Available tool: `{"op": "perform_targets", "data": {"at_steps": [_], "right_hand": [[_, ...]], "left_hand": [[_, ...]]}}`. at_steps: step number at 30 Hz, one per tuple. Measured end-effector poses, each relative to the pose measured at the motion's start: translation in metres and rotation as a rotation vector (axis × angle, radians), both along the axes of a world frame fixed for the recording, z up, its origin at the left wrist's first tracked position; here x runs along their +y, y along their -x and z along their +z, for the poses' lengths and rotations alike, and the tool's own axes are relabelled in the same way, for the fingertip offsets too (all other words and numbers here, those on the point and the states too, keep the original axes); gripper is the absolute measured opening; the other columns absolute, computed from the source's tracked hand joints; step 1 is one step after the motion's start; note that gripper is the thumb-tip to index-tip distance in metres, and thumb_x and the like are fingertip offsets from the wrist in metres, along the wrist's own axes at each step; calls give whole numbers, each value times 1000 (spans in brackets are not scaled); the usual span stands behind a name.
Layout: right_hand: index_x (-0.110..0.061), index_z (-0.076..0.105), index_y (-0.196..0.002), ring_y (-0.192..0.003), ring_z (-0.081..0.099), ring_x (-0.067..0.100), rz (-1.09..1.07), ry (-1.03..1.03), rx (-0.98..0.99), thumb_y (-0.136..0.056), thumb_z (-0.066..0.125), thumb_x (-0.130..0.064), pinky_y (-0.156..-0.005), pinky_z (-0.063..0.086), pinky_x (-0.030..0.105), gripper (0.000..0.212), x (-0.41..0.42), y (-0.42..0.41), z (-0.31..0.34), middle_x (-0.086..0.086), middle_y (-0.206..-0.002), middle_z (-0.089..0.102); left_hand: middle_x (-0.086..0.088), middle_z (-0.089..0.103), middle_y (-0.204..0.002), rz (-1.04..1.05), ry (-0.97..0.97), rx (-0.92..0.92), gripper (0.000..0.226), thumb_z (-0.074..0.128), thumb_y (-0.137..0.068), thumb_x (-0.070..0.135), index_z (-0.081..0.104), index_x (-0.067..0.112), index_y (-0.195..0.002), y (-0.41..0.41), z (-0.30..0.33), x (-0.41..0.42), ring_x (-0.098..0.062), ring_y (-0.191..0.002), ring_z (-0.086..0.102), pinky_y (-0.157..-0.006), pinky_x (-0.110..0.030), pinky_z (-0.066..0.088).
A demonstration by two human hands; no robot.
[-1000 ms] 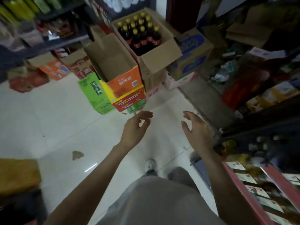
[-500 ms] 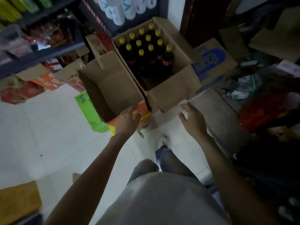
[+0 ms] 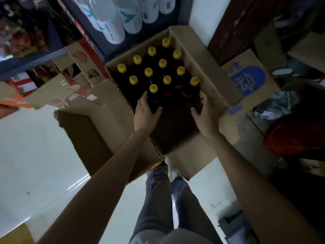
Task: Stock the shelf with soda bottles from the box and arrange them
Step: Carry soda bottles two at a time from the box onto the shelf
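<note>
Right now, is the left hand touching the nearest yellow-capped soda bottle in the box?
Touching. The head view shows the left hand wrapped on the dark body of the nearest soda bottle, no gap visible.

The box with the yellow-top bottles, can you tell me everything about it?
The open cardboard box is plain brown, its flaps folded outward. It sits on the floor among other cartons, below a shelf of white bottles. Inside stand twelve dark soda bottles with yellow caps, upright in rows; the near part is empty. The left hand reaches in around the nearest bottle, and the right hand is at the near right bottle, close to the box wall.
</note>
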State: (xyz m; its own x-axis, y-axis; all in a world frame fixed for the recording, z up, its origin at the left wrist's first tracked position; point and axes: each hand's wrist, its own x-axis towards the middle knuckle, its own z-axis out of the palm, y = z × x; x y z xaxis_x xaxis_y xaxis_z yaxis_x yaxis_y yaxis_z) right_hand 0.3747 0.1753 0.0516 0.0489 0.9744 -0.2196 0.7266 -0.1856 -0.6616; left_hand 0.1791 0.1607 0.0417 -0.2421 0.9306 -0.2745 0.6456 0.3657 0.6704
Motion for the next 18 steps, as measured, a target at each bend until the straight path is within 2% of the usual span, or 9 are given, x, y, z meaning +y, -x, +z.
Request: {"op": "perform_targets", "data": {"at_steps": [3,6,8,11,14,16,18], "right_hand": [[-10,20,-151,-141,30,28,-54,80,-73,-92,61,-18,-109,34,38,73,29,15,-35,14,-153,29],[-7,15,-151,-144,22,28,-120,84,-119,-91,63,-19,-112,27,33,78,49,24,-59,15,-156,24],[-7,18,-150,-142,25,27,-188,109,-118,-88,66,-18,-109,29,30,79,62,29,-71,14,-154,26],[-4,34,-140,-135,35,29,-287,81,-148,-82,73,-18,-104,38,36,72,76,35,-81,14,-144,36],[-6,34,-140,-137,32,29,-360,105,-206,-78,77,-21,-104,40,40,76,82,45,-91,13,-146,34],[-10,35,-138,-135,36,28,-382,109,-166,-75,80,-20,-101,42,42,78,82,52,-96,10,-144,37],[-13,39,-132,-126,47,25,-388,95,-78,-74,79,-17,-91,45,40,71,81,58,-99,4,-138,47]], "left_hand": [[-8,27,-153,-19,58,66,78,61,-90,32,14,14,-150,2,-29,28,-25,-139,29,-106,-39,36],[-8,27,-153,-42,64,124,80,63,-89,29,14,12,-150,-1,-48,43,-26,-140,26,-108,-39,34],[-10,31,-149,-37,49,154,82,67,-86,26,17,12,-150,-2,-55,51,-28,-138,28,-107,-39,34],[-13,33,-144,-24,62,211,86,73,-81,23,21,10,-148,-4,-60,63,-31,-132,31,-106,-39,33],[-14,38,-141,-24,25,267,83,78,-75,19,31,9,-142,-3,-68,69,-33,-129,35,-104,-39,37],[-14,42,-138,-35,-11,273,78,80,-71,15,37,9,-136,-2,-74,69,-32,-127,39,-99,-42,43],[-13,46,-134,-56,-31,267,74,81,-71,13,39,9,-132,-1,-78,69,-31,-124,45,-90,-42,48]]}}
